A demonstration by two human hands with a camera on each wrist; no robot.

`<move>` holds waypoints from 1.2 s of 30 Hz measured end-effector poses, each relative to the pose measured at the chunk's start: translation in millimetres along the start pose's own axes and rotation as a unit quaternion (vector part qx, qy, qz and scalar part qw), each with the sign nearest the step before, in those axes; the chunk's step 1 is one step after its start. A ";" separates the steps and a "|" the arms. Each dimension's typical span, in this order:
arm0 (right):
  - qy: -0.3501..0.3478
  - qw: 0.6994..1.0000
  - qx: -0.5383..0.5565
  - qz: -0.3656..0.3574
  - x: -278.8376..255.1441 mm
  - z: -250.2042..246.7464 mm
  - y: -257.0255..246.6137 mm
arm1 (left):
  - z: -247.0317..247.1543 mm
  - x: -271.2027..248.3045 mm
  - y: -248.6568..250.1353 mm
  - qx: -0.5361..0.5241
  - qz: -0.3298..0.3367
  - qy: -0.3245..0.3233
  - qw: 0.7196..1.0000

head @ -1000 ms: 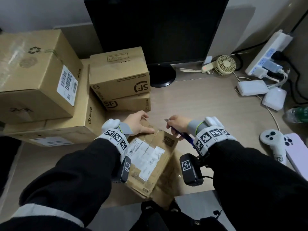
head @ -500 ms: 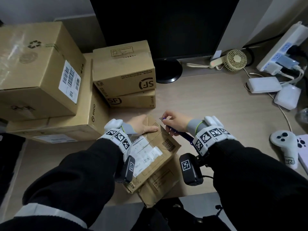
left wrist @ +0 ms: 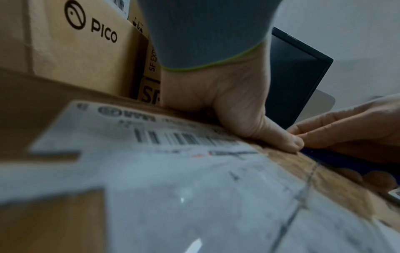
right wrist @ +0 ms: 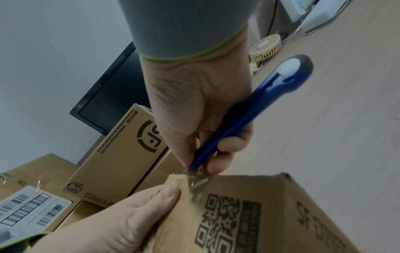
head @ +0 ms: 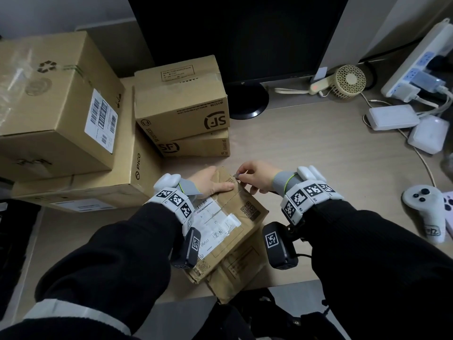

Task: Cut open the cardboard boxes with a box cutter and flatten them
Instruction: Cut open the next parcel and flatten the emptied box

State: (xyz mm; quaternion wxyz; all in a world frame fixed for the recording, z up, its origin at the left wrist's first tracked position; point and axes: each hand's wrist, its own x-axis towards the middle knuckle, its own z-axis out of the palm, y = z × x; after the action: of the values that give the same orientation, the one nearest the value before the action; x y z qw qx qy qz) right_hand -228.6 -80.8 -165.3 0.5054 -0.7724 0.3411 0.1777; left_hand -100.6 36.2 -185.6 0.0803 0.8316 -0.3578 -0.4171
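Now the right hand (right wrist: pixel 201 119) grips the cutter (right wrist: pixel 244 118), blade at the box's (head: pixel 247 217) far edge. Left hand (head: pixel 210 184) lies flat on the box, fingers straight.

blue box cutter (right wrist: pixel 242 123), brown cardboard box (head: pixel 245 217), black monitor (head: pixel 245 33)

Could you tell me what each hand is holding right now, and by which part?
Right hand grips the blue box cutter by its handle near the blade. Left hand rests on the box, gripping nothing.
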 end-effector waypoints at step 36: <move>-0.042 0.998 -0.043 -0.018 -23.7 -15.4 30.7 | -3.0 -2.4 5.6 0.061 -0.007 -0.023 0.998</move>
State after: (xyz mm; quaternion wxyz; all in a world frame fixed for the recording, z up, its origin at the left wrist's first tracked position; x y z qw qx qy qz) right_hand -268.0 -94.3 -164.3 0.4885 -0.7914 0.2979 0.2154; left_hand -102.3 33.3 -179.7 0.0182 0.8280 -0.3781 -0.4138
